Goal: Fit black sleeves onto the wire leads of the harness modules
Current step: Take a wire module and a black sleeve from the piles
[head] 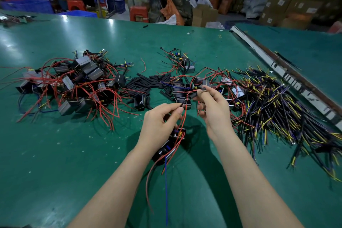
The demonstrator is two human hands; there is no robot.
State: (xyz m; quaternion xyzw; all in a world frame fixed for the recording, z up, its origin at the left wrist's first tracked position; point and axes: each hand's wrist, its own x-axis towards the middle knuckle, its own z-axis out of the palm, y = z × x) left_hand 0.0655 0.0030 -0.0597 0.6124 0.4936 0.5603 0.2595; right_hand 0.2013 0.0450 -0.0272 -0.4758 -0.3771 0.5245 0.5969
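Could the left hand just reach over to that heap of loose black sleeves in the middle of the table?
Probably yes. The black sleeves lie just beyond the left hand with open green table between, but that hand is pinching red wire leads and would need to let go first.

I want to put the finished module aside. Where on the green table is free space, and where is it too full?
Bare table lies near the person, left of the left hand, below the pile of modules. The far strip beyond the piles is nearly bare too. Crowded: the loose black sleeves in the middle and the wire bundle right of the right hand.
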